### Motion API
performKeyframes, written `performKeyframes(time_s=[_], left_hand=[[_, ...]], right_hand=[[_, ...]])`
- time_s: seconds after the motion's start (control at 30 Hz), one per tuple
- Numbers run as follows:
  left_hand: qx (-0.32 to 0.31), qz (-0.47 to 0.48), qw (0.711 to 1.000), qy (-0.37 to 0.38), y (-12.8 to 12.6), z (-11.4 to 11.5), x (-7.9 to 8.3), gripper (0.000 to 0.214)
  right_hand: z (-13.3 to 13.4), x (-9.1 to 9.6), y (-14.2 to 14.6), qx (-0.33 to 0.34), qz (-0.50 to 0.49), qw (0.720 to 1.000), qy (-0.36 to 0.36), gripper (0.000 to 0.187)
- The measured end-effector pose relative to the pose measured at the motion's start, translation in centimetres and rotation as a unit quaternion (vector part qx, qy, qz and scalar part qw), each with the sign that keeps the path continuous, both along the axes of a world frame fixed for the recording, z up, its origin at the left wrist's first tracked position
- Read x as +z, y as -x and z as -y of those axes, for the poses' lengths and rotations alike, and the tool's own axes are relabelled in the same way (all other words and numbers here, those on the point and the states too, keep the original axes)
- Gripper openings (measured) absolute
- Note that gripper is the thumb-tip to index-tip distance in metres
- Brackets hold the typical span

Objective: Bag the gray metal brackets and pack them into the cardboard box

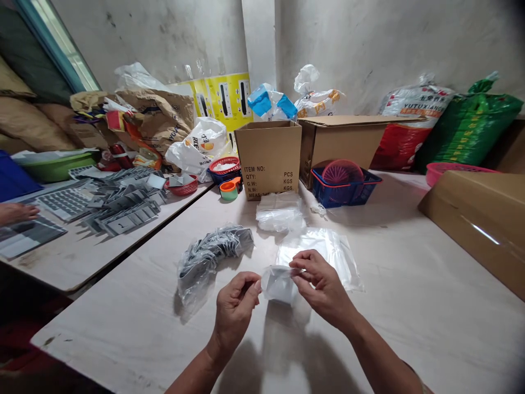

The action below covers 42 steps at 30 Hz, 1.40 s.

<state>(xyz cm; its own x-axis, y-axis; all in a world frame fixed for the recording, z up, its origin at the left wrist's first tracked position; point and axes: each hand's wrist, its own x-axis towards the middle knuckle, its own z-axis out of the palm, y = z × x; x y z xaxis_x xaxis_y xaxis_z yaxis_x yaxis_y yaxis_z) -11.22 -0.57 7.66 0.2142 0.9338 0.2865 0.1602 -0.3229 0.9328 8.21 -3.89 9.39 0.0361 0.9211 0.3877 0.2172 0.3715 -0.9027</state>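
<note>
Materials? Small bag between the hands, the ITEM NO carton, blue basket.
Small bag: thin clear plastic film, probably polyethylene, glossy with soft creases. Carton: kraft cardboard, likely corrugated, matte brown with folded flaps. Basket: blue moulded plastic, slightly glossy, open lattice walls.

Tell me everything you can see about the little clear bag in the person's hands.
The small clear plastic bag is thin, glossy and crumpled, looking whitish where it catches the light. Its contents, if any, cannot be made out. The right hand pinches its upper right part, and the left hand is at its left edge. It is held low over the pale table.
</note>
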Motion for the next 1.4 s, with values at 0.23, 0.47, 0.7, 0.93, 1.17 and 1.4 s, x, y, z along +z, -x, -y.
performKeyframes(time_s=[0.23, 0.47, 0.7, 0.93, 1.17, 1.4], left_hand=[[-0.093, -0.044, 0.995, 0.02, -1.4, 0.5, -2.1, 0.015], [-0.052, -0.081, 0.995, 0.017, -2.7, 0.5, -3.2, 0.016], [-0.073, 0.002, 0.988, 0.136, -2.5, 0.8, -4.0, 0.011], [-0.083, 0.048, 0.98, 0.173, -2.2, 0.9, -4.5, 0.011], [0.039, -0.074, 0.994, -0.073, -0.4, 0.3, -4.6, 0.016], [-0.047, -0.114, 0.992, -0.04, -0.8, -1.8, -4.3, 0.04]], right_hand=[[0.2, 0.0, -0.2, 0.067, 0.16, 0.985, -0.006, 0.023], [0.2, -2.1, 1.2, 0.021, 0.34, 0.94, -0.024, 0.022], [1.0, -2.4, 3.4, -0.025, 0.55, 0.833, -0.051, 0.015], [1.3, -3.4, 4.2, -0.006, 0.552, 0.83, -0.077, 0.01], [1.2, -4.1, 3.9, -0.025, 0.583, 0.805, -0.107, 0.013], [2.4, -2.7, 3.9, -0.037, 0.598, 0.786, -0.152, 0.026]])
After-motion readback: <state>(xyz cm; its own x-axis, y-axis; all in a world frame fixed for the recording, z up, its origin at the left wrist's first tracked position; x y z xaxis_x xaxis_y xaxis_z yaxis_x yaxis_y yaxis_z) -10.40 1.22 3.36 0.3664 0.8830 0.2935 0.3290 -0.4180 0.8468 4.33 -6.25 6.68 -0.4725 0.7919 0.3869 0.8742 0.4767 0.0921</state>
